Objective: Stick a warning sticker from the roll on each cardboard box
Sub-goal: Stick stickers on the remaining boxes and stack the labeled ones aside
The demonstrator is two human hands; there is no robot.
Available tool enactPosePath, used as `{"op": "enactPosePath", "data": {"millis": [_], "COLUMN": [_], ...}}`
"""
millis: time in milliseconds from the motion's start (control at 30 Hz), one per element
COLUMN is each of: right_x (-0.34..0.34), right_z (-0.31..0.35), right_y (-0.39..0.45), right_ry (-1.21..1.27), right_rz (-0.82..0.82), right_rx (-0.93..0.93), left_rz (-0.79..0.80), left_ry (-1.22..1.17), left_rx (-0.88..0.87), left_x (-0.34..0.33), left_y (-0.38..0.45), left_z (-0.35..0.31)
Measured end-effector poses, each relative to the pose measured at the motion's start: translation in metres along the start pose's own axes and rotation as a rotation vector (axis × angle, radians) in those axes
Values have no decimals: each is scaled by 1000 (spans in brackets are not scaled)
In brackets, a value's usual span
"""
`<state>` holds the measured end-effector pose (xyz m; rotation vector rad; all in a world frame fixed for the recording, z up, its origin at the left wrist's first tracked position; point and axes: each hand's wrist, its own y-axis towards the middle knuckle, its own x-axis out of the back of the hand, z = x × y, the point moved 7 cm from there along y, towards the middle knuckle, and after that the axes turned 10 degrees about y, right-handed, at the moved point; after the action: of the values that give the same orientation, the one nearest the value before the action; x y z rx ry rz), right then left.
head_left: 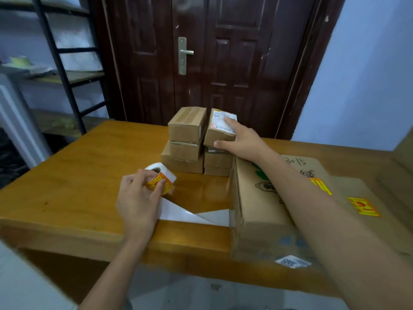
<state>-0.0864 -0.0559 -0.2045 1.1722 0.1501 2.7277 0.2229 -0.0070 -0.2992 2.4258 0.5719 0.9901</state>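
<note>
Sticker roll with orange-yellow labels sits mid-table, white backing trailing off it. Small brown boxes stacked behind, top-right box tilted.

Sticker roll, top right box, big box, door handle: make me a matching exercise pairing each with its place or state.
Things:
1. sticker roll
2. top right box
3. big box
4. door handle

Places or states:
A. lies flat at the table's right, a yellow sticker already on it
B. held by the left hand, white backing trailing
C. on the dark door behind the table
D. gripped by the right hand, atop a stack

Pairs: 1-B, 2-D, 3-A, 4-C
</note>
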Motion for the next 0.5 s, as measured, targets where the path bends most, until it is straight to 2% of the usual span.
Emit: {"op": "enactPosePath", "data": {"millis": [233, 500], "right_x": [16, 16], "right_z": [17, 15], "right_y": [-14, -11], "right_ry": [154, 159], "right_rz": [-32, -57], "right_rx": [77, 109], "left_rz": [-13, -21], "left_ry": [-13, 24], "left_rx": [-15, -25], "left_x": [3, 4], "left_y": [1, 1], "left_z": [-3, -1]}}
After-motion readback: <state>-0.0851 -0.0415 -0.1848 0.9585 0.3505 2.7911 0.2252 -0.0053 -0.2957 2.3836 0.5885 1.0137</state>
